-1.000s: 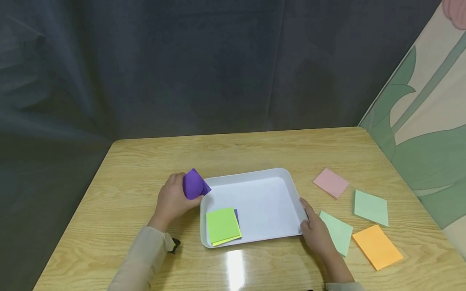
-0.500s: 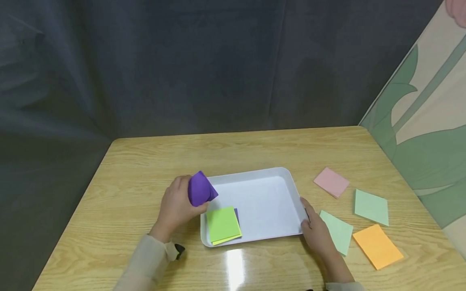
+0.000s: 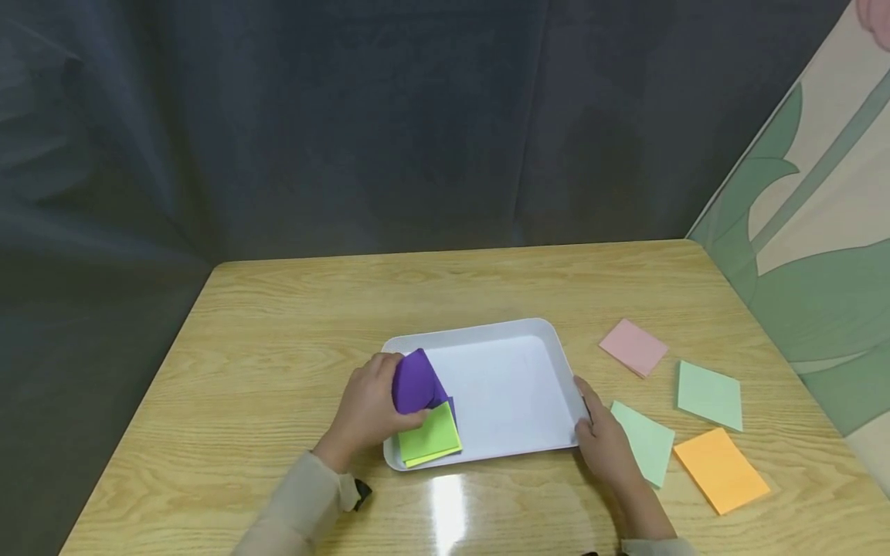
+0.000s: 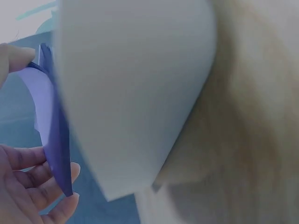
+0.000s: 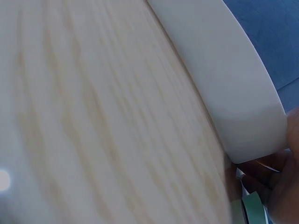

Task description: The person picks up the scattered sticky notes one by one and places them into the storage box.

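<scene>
Over the left end of a shallow white tray (image 3: 511,382), my left hand (image 3: 368,409) holds a purple sticky-note pad (image 3: 414,384) between thumb and fingers. The left wrist view shows this pad (image 4: 56,135) bowed, with fingertips at its lower edge. Just below it in the tray lies a lime-green sticky-note pad (image 3: 433,437); yellow and purple edges show from under it. Whether the held pad touches this pile I cannot tell. My right hand (image 3: 603,444) grips the tray's right edge; in the right wrist view the fingers reach beneath the tray's corner (image 5: 252,140).
Right of the tray lie a pink pad (image 3: 633,348), a mint pad (image 3: 709,396), a second mint pad (image 3: 647,446) partly behind the right hand, and an orange pad (image 3: 721,471). A dark curtain (image 3: 445,131) hangs behind the wooden table (image 3: 278,309).
My left hand has carried the purple sticky-note pad right and down, from beside the tray's left rim to over the lime-green pad. My right hand stays on the tray.
</scene>
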Available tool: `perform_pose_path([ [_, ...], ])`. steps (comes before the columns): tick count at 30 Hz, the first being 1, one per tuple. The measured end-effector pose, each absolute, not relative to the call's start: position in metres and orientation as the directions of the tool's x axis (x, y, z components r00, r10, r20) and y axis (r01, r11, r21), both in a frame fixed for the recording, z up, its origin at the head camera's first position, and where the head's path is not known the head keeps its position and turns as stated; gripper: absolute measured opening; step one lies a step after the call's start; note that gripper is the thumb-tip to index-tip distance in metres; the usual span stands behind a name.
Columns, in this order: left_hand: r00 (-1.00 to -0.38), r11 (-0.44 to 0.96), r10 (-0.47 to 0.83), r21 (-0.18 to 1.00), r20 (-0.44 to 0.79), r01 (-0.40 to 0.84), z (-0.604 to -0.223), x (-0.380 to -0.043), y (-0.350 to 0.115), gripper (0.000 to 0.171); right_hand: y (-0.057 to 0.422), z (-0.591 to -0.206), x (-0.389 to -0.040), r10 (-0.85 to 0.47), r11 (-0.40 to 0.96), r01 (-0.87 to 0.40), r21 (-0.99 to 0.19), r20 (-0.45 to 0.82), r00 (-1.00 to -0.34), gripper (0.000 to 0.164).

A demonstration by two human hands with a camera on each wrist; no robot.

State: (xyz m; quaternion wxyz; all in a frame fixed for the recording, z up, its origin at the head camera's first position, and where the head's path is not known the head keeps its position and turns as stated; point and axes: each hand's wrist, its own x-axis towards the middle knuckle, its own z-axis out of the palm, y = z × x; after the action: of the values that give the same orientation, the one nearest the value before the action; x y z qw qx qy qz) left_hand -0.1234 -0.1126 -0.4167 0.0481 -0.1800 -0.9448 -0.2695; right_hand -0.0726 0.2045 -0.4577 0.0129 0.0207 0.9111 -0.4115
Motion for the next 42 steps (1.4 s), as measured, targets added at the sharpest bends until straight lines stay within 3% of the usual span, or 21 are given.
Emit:
perform_pose_path([
  [14, -0.87, 0.765, 0.471, 0.423, 0.145, 0.485, -0.439, -0.114, -0.099, 0.078, 0.204, -0.459, -0.073, 0.032, 0.657, 0.059, -0.751, -0.051, -0.998, 0.057],
  [32, -0.829, 0.775, 0.557, 0.328, 0.046, 0.539, -0.443, -0.109, -0.097, 0.078, 0.204, -0.461, -0.072, 0.034, 0.646, 0.055, -0.762, -0.043, -0.998, 0.057],
  [42, -0.829, 0.748, 0.558, 0.449, -0.029, 0.488, -0.442, -0.11, -0.101, 0.085, 0.204, -0.461, -0.072, 0.038, 0.643, 0.061, -0.764, -0.048, -0.998, 0.056],
])
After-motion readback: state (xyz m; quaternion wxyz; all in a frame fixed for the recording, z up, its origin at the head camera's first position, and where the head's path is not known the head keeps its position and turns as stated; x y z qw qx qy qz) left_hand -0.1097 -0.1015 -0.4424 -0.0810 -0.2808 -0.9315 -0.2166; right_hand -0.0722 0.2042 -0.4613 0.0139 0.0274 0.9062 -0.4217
